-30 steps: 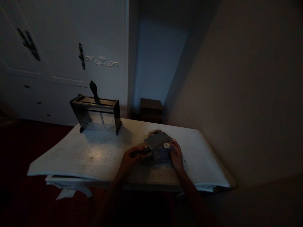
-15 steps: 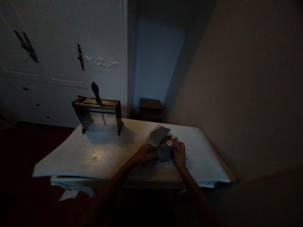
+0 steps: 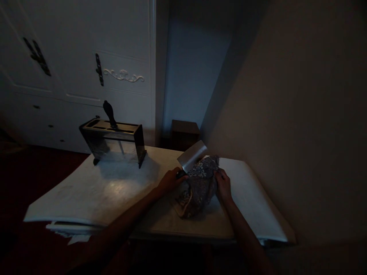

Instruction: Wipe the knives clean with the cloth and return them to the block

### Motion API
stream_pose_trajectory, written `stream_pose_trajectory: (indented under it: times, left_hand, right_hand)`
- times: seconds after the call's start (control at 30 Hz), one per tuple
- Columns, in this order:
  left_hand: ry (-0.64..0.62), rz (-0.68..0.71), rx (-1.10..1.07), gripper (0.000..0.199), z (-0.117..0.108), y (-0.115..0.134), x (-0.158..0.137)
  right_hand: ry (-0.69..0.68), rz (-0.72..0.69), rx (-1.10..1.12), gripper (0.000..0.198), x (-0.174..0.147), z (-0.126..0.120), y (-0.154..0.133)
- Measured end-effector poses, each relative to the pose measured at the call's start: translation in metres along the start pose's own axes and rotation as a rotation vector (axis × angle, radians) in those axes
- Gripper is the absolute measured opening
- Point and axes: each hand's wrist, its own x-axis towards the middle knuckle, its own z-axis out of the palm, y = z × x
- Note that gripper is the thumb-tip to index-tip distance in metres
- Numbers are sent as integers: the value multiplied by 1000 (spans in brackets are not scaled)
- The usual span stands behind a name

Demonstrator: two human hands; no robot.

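Note:
My left hand [image 3: 172, 179] is closed around the dark handle of a cleaver [image 3: 192, 156], whose broad metal blade points up and away to the right. A patterned dark cloth [image 3: 202, 187] hangs between my hands, right beside the cleaver's handle. My right hand [image 3: 223, 181] pinches the cloth at its right edge. The lower part of the cloth drapes toward the table's near side. Left of my hands, a knife block [image 3: 114, 147] with clear sides stands on the table, and one black-handled tool [image 3: 109, 114] sticks up from its slot.
A white-covered table [image 3: 114, 194] lies under my hands, its cover hanging over the near edge. Behind it stand a white cabinet [image 3: 123, 46] with dark handles and a small brown box-like stand [image 3: 185, 131]. A wall [image 3: 301, 133] rises along the right side.
The cloth, bunched low between my hands before, is now lifted and spread out. The cleaver has risen with my left hand, and its blade is tilted up more. My right hand has shifted slightly right.

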Motion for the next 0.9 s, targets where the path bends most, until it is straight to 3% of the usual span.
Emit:
stream_pose_trajectory:
  times: [0.2,0.4,0.53,0.63,0.7,0.77,0.9]
  left_hand:
    - [-36,-32,-31,39,5,-1,7]
    - [39,-135,-86,38,8,-2,0]
    - [51,-179,-121,36,9,0,-3]
    - [56,-172,-139,36,8,2,-4]
    - [56,-166,-135,36,7,2,-4]
    - [53,-163,-124,37,7,2,-5]
    - [22,-139,-126,36,6,2,-5]
  right_hand:
    - [98,220,153,38,28,5,-8]
    - [125,385,274,43,45,10,-19]
    - [-13,415,317,66,55,14,-39]
    - [-238,410,241,57,64,16,-48]
    - [-292,394,153,48,70,17,-47]
    - [-189,346,122,44,75,18,-43]
    - [154,164,197,38,78,24,-37]
